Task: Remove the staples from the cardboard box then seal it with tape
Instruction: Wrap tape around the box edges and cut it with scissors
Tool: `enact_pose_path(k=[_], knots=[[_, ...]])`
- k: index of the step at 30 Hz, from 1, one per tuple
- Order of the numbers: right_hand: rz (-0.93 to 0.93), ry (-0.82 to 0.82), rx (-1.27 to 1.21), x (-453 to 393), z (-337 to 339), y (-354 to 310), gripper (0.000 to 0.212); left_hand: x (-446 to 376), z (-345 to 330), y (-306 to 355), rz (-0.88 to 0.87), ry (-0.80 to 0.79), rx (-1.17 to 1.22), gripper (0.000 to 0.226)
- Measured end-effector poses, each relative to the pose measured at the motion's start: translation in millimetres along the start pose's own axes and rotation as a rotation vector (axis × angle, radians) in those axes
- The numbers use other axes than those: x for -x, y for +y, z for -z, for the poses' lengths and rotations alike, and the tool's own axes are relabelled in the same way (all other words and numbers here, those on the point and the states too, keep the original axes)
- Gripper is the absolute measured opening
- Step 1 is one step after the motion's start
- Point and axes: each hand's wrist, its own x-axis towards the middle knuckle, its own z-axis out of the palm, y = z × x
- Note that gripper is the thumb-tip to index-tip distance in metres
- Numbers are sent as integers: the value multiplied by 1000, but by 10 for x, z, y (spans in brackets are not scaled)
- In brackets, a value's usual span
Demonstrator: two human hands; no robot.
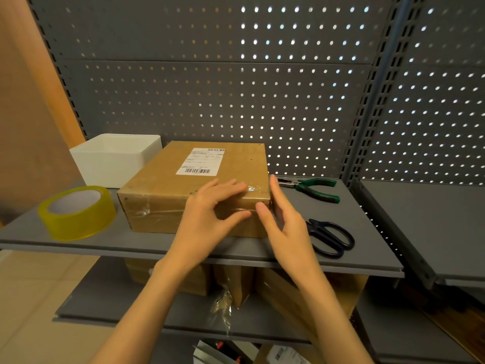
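Note:
A flat brown cardboard box (168,185) with a white shipping label lies on the grey shelf (236,250). Clear tape runs along its front face and over its near right corner. My left hand (207,214) lies on that corner, fingers straight on the top and thumb against the front face. My right hand (286,216) stands flat against the box's right side, thumb touching the front corner edge. A roll of yellowish clear tape (77,212) sits on the shelf, left of the box.
Green-handled pliers (312,189) lie to the right behind the box, black scissors (330,237) near the shelf's front right. A white open container (115,158) stands behind the tape roll. Perforated grey panel at the back; more cardboard boxes (194,279) on the shelf below.

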Motion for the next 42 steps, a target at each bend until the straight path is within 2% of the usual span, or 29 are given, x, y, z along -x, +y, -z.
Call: enact_pose_path(k=[3,5,8,10,12,16,18,20,23,26,29,32,35,39,42], knots=[[-113,111,-102,-18,16,-29,63,60,182,-48,59,165,31,44],[-205,164,-131,-81,43,-39,61,108,320,-150,146,367,-48,37],[-402,142,-232,-222,35,-57,61,143,507,-405,349,656,-125,36],[-494,104,-279,-328,-12,-84,57,143,590,-575,540,698,-41,42],[-556,95,-332,-404,-81,-110,55,132,611,-709,700,672,126,47],[-626,124,-370,-455,-214,-57,59,89,535,-845,843,644,446,46],[-646,139,-387,-449,-231,-28,64,84,498,-875,831,670,518,45],[-665,138,-403,-430,-220,-19,70,75,466,-877,817,727,535,33],[-602,117,-464,-353,-198,-21,68,21,442,-809,799,894,499,15],[-470,98,-559,-293,-124,-73,65,-69,450,-692,670,1056,483,23],[-421,125,-652,-288,-34,-138,87,-149,489,-571,500,1153,511,25],[-430,92,-700,-267,-9,-194,86,-186,506,-464,350,1166,560,24],[-414,82,-733,-262,-8,-221,78,-223,541,-415,290,1115,574,18],[-343,127,-797,-258,-15,-262,77,-327,649,-410,494,1000,564,28],[-262,197,-812,-256,-87,-312,78,-232,628,-300,522,1026,693,49]])
